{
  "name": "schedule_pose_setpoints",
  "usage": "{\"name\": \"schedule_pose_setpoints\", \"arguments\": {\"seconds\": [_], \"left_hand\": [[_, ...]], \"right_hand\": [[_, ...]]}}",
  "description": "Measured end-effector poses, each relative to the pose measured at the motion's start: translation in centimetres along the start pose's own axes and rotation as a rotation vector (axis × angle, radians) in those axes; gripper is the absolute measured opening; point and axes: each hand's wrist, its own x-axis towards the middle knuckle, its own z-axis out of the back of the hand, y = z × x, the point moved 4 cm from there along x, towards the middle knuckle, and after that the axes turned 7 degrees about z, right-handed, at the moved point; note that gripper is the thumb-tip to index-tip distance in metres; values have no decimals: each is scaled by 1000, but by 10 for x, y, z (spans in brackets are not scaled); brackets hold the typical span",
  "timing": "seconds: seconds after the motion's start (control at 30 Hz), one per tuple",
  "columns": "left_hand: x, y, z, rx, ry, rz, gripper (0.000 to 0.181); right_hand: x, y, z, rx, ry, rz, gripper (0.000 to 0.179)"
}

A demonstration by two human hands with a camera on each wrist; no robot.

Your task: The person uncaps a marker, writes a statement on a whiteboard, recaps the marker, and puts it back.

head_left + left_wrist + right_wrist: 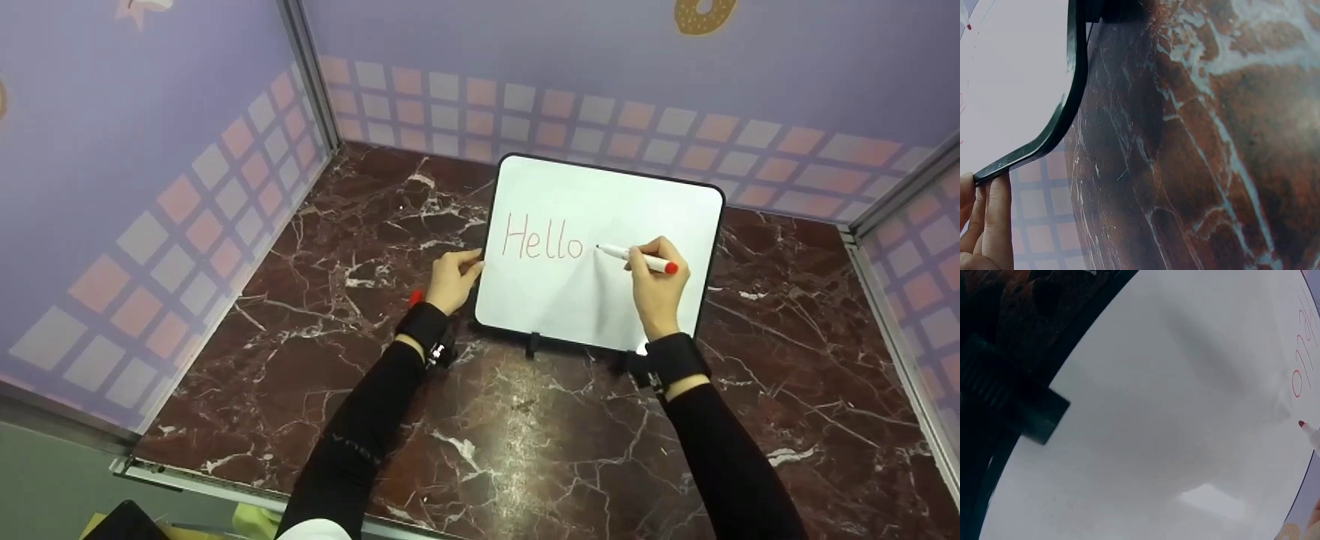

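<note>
A whiteboard (600, 292) with a black frame stands on the table, leaning back on small dark feet. "Hello" is written on it in thin red letters. My left hand (455, 279) pinches the board's left edge; in the left wrist view, the fingers (998, 216) meet the black frame (1075, 73). A white marker (616, 252) with a red end is held in my right hand (660, 289), its tip just right of the "o". The right wrist view shows the red marker tip (1301, 423) near the board; contact is hard to tell.
A small red piece (416, 298), perhaps a marker cap, lies by my left wrist, partly hidden. The brown marbled table (300, 375) is bounded by purple walls (600, 52) with pink and white checks. A black clip-like foot (532, 345) projects from the board's bottom edge.
</note>
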Motion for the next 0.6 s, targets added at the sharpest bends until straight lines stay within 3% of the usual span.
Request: {"name": "schedule_pose_setpoints", "arguments": {"seconds": [0.33,0.6], "left_hand": [[-1,0,-1,-5,-6,-15,34],[-1,0,1,-10,20,22,34]], "right_hand": [[1,-1,4,-12,13,-17,13],[-1,-2,6,-48,52,-32,13]]}}
